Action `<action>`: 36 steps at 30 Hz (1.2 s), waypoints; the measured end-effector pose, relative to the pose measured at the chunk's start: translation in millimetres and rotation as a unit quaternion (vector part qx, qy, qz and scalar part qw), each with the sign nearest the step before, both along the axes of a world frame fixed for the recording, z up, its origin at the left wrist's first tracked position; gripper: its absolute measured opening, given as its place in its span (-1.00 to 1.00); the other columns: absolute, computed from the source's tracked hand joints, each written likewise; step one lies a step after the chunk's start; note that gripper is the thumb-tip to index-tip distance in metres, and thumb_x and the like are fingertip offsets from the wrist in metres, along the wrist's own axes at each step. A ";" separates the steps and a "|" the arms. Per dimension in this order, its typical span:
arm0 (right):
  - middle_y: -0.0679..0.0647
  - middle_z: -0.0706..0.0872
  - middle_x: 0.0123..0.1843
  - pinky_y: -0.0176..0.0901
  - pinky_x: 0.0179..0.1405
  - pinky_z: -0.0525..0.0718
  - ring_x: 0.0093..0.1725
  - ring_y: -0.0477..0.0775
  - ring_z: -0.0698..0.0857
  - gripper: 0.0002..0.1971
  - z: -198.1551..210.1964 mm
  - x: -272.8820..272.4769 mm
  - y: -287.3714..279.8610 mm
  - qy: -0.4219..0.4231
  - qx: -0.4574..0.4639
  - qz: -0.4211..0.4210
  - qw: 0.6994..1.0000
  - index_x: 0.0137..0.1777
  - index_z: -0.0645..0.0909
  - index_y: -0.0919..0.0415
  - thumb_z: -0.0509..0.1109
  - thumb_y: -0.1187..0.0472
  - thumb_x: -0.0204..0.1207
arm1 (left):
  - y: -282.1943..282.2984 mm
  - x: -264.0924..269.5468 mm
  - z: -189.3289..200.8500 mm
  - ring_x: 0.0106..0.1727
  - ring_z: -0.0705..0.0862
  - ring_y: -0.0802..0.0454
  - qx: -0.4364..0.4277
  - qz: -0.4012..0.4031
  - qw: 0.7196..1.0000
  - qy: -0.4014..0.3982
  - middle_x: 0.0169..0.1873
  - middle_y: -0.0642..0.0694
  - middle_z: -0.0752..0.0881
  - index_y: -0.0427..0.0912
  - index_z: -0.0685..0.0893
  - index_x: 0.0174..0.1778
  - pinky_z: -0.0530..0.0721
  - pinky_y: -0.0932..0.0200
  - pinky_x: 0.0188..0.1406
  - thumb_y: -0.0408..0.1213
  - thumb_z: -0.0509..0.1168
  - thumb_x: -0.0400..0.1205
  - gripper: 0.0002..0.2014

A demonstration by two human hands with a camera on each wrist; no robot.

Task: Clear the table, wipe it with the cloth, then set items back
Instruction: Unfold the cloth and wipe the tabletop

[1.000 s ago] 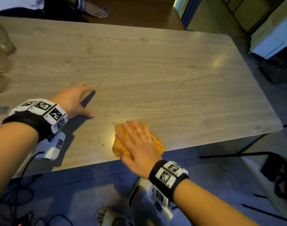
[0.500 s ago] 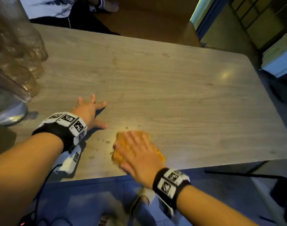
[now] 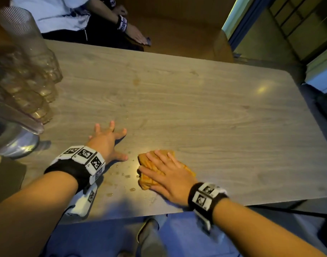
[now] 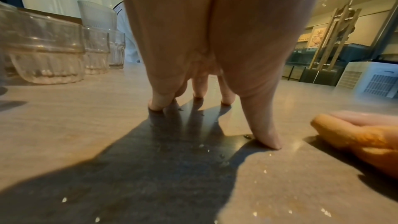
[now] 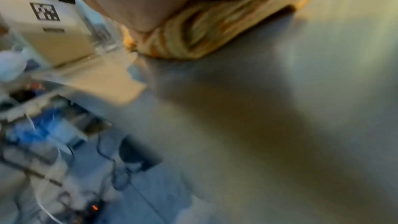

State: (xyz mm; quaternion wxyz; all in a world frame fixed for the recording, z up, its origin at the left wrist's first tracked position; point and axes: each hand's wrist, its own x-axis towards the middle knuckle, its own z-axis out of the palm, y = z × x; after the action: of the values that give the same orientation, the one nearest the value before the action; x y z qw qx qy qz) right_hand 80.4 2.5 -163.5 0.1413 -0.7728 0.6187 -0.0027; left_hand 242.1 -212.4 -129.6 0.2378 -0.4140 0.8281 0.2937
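A folded orange cloth point(image 3: 147, 178) lies on the grey wood-grain table point(image 3: 205, 117) near its front edge. My right hand point(image 3: 168, 173) presses flat on the cloth point(image 5: 215, 28) with straight fingers. My left hand point(image 3: 108, 140) rests on the table just left of it, fingers spread, fingertips point(image 4: 269, 140) touching the surface. Small water drops point(image 3: 127, 176) dot the table between the hands. In the left wrist view the cloth point(image 4: 355, 139) shows at the right edge under the other hand.
Several clear glasses point(image 3: 34, 86) point(image 4: 47, 57) and a tall ribbed glass point(image 3: 19, 28) crowd the table's left end beside a metal bowl point(image 3: 14, 141). Another person point(image 3: 69, 17) sits at the far side. A white appliance point(image 4: 372, 81) stands past the right end.
My right hand has slid the cloth slightly away from the front edge. My left hand has stayed planted, its fingers spread wider. The head view has tilted up and left, showing more glasses.
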 end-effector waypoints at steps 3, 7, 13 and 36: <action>0.07 -0.05 0.77 0.40 0.64 0.04 0.73 0.22 -0.05 -0.41 -8.2 -63.3 -29.0 0.006 -0.006 -0.087 0.996 0.71 -0.01 -0.14 -0.03 -0.20 0.72 | 1.4 1.5 -0.4 0.65 -0.34 -0.38 0.003 0.008 1.000 0.012 0.70 -0.01 -0.26 0.26 0.06 0.68 0.02 -0.42 0.62 0.10 0.51 0.44 -0.03; 0.13 -0.21 0.76 0.41 0.64 -0.17 0.72 0.25 -0.20 -0.38 -2.9 -76.3 -91.2 -0.003 0.028 -0.492 0.870 0.73 -0.15 -0.09 -0.11 -0.19 0.72 | 0.6 2.7 -2.5 0.66 -0.34 -0.37 0.003 0.012 1.000 0.019 0.70 -0.01 -0.24 0.27 0.07 0.67 0.06 -0.43 0.61 0.11 0.52 0.43 -0.03; 0.10 0.01 0.76 0.42 0.64 -0.06 0.73 0.24 -0.06 -0.41 -0.4 -36.3 -61.1 -0.013 -0.010 0.058 0.998 0.71 0.11 -0.09 0.04 -0.19 0.71 | -3.9 -7.7 9.3 0.66 0.09 -0.37 -0.061 -0.048 0.996 -0.052 0.71 -0.06 0.01 0.26 0.13 0.67 0.36 -0.19 0.56 0.19 0.46 0.46 -0.10; 0.04 -0.14 0.77 0.44 0.63 -0.10 0.73 0.24 -0.15 -0.39 -0.1 -114.6 -200.2 -0.009 0.009 -0.172 0.985 0.72 -0.04 -0.15 -0.04 -0.20 0.70 | -122.8 -89.2 -2.1 0.60 -0.17 -0.64 -0.017 -0.002 0.997 -0.080 0.70 -0.10 -0.28 0.26 -0.12 0.69 0.13 -0.48 0.57 0.22 0.58 0.30 0.20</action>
State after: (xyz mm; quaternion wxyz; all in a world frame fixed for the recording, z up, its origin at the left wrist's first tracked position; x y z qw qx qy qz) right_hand -34.2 -197.7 -163.6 0.1516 -0.6535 0.7410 -0.0283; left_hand 152.9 -335.2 -131.8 0.2971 -0.4384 0.8121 0.2452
